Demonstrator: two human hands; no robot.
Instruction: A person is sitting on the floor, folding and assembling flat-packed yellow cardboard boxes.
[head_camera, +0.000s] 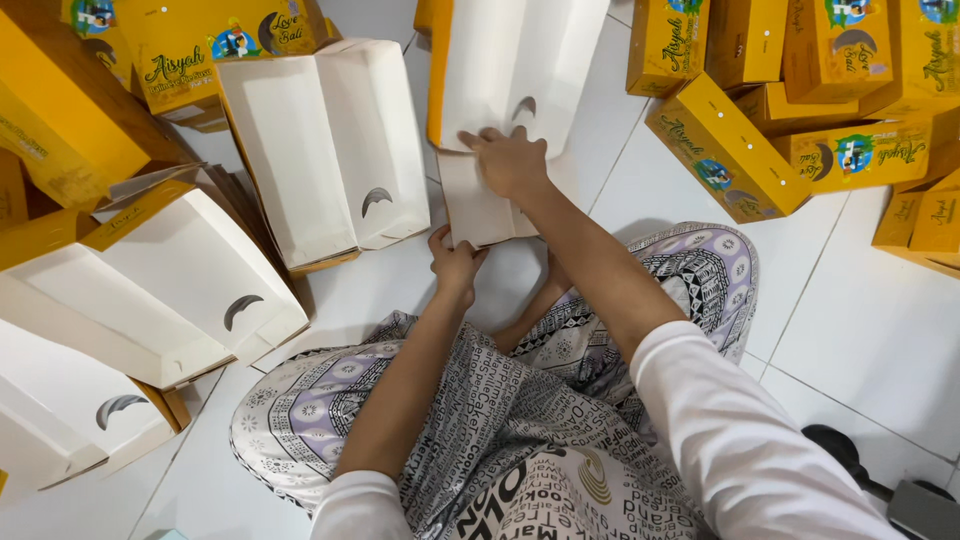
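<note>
Pressing flat, my right hand lies with fingers spread on the white flap of the unfolded carton at twelve o'clock on the tiled floor. At its six o'clock edge my left hand pinches the flap's lower corner. Folded yellow boxes sit at two o'clock.

right hand stretched forward, palm flat down; left hand pinching, nearer.
</note>
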